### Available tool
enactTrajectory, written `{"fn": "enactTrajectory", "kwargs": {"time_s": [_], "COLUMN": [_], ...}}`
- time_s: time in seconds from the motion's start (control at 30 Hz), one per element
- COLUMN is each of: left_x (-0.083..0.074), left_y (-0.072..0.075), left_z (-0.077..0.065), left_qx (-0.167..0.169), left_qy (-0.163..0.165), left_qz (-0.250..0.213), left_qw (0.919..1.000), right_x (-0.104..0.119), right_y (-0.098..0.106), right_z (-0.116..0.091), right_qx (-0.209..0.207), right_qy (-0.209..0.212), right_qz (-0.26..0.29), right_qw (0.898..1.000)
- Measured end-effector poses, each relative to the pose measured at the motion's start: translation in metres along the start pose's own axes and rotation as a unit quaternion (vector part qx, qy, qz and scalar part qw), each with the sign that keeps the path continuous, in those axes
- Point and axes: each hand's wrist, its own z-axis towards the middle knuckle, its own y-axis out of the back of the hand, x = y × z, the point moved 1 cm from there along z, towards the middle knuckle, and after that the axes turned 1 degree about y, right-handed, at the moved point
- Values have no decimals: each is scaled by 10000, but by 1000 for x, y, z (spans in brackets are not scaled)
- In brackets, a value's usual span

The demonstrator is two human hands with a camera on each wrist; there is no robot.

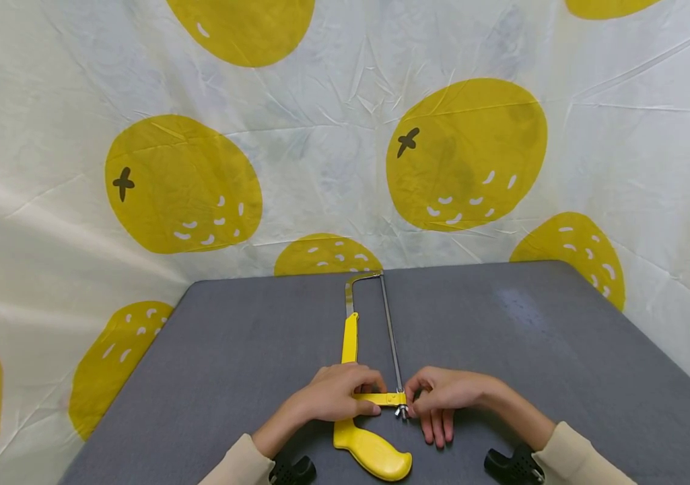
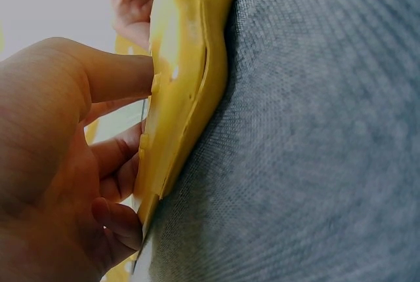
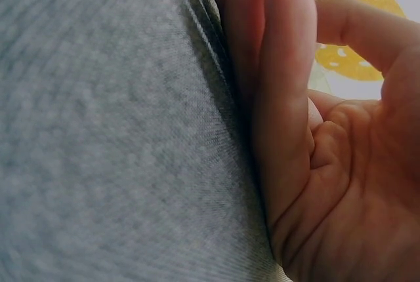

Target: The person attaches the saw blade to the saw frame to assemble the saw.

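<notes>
A hacksaw with a yellow handle (image 1: 379, 455) and yellow frame (image 1: 350, 337) lies on the grey table, its far end pointing away from me. My left hand (image 1: 342, 393) holds the frame just above the handle, thumb and fingers around the short yellow crossbar (image 1: 388, 399). At the crossbar's right end, by a metal wing nut (image 1: 402, 411), the thumb and index finger of my right hand (image 1: 446, 396) pinch the near end of the thin blade (image 1: 390, 323). Its other fingers extend down to the table. In the right wrist view those fingers (image 3: 285, 92) hide the pinch.
Grey cloth covers the table (image 1: 248, 350), whose far edge meets a white curtain (image 1: 320, 168) printed with yellow fruit. The curtain also hangs along both sides. Black wrist devices (image 1: 511, 466) sit near the cream sleeves.
</notes>
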Motion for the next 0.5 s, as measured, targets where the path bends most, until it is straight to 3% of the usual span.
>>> {"fn": "enactTrajectory", "kwargs": {"time_s": [0.5], "left_x": [1], "left_y": [-2], "left_z": [0], "left_qx": [-14], "left_qy": [-21], "left_qz": [4], "left_qw": [10000], "right_x": [-5], "right_y": [1], "right_z": [0], "right_qx": [-38], "right_qy": [88], "right_qz": [-38], "right_qw": [9999]}}
